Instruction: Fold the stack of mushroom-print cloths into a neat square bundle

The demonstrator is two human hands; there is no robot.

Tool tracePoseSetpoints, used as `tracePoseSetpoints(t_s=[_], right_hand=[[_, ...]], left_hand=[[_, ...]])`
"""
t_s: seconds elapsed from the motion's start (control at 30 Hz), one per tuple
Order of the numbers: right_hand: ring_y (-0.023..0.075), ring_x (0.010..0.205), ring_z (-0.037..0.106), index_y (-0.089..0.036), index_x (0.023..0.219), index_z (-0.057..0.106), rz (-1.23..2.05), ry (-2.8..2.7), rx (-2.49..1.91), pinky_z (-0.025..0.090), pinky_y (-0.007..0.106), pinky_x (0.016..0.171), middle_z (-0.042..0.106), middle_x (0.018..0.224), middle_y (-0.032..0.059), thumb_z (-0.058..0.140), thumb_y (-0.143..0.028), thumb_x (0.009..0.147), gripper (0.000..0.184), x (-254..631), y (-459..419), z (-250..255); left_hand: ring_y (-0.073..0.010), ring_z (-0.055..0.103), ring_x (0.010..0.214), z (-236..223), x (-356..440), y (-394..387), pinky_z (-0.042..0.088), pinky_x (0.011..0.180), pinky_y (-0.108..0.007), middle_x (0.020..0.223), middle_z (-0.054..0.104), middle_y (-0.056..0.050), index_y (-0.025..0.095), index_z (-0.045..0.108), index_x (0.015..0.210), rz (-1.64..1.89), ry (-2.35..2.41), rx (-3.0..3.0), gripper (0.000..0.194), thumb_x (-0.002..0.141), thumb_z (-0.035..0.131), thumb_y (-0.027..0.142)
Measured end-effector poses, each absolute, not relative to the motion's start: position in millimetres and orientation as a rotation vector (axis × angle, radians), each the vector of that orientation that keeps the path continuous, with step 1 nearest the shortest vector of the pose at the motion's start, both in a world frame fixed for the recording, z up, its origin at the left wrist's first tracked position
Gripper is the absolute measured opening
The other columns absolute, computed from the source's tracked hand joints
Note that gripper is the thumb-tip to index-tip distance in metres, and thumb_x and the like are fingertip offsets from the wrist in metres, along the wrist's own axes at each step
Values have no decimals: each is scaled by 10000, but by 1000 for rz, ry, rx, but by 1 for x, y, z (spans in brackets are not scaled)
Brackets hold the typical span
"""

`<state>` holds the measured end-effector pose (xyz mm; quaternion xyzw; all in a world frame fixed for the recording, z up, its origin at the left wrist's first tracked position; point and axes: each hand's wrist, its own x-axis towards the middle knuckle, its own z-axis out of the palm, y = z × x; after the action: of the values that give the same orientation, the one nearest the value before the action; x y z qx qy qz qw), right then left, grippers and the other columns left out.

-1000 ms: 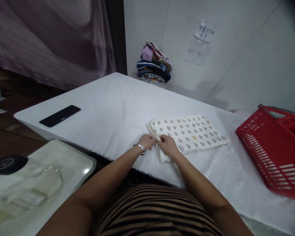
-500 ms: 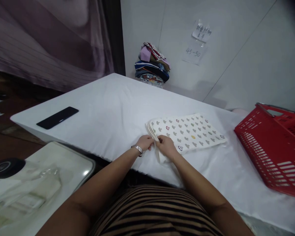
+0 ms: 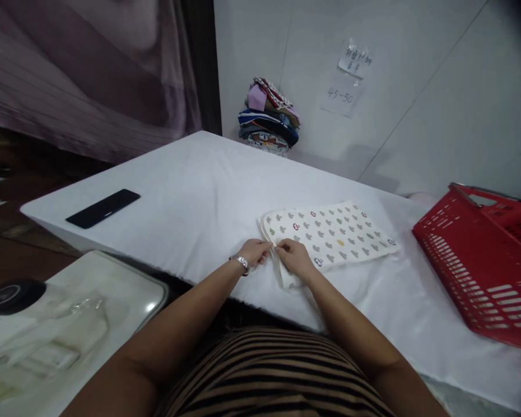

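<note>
White-draped desk (image 3: 178, 191) | cream, grey-patterned rectangular fabric (image 3: 330, 231) folded in layers; left edge seemingly not yet settled | left hand (image 3: 255, 251), right hand (image 3: 296, 258): fingers clamped on that edge

Red perforated plastic basket (image 3: 469, 255) on white cloth-covered bench (image 3: 178, 191), right side; black flat rectangular slab (image 3: 103, 208) at left. Multicoloured stack of folded fabrics (image 3: 270, 119) by far edge. On pale panelled wall (image 3: 408, 104), white sheet (image 3: 341, 98) reading "45-50". Purplish draped curtain (image 3: 91, 69), upper left.
</note>
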<state>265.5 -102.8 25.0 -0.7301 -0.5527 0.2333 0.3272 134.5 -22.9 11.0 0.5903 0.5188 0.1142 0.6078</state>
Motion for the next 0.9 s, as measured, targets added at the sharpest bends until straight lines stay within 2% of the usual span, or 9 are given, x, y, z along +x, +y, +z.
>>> tracePoseSetpoints(t_s=[0.17,0.3,0.53,0.7,0.9], right_hand=[[111,578,519,-202,703,624,569,-1439,-1884,379,216,573,591,615,-32,513,-276,752,142,266,-102,20],[117,614,530,-198,695,621,515,-1433,-1868,389,221,607,606,646,-21,505,-255,752,141,265,-101,19],[125,636,531,-201,731,632,516,-1506,-1886,386,230,625,611,671,-15,522,-218,749,113,264,-100,19],[128,665,540,-202,740,643,505,-1546,-1881,387,229,641,621,703,-10,523,-200,749,120,265,-100,17],[135,680,550,-206,726,650,519,-1609,-1868,391,237,647,634,714,-6,510,-203,772,147,265,-99,17]], left_hand=[[-61,440,346,9,135,-30,303,389,-187,464,476,72,176,505,672,444,1273,1437,206,727,630,331],[-62,413,337,14,135,-34,293,387,-185,402,440,73,178,507,621,424,1221,1420,192,750,596,289],[-79,418,330,4,135,-27,262,366,-203,391,460,47,174,493,572,330,1226,1432,268,751,567,359],[-69,372,314,9,135,-25,232,354,-198,368,423,52,174,464,569,293,1206,1340,271,767,544,341],[-78,427,358,17,136,-25,220,348,-210,487,500,34,171,479,611,260,1198,1269,292,761,560,409]])
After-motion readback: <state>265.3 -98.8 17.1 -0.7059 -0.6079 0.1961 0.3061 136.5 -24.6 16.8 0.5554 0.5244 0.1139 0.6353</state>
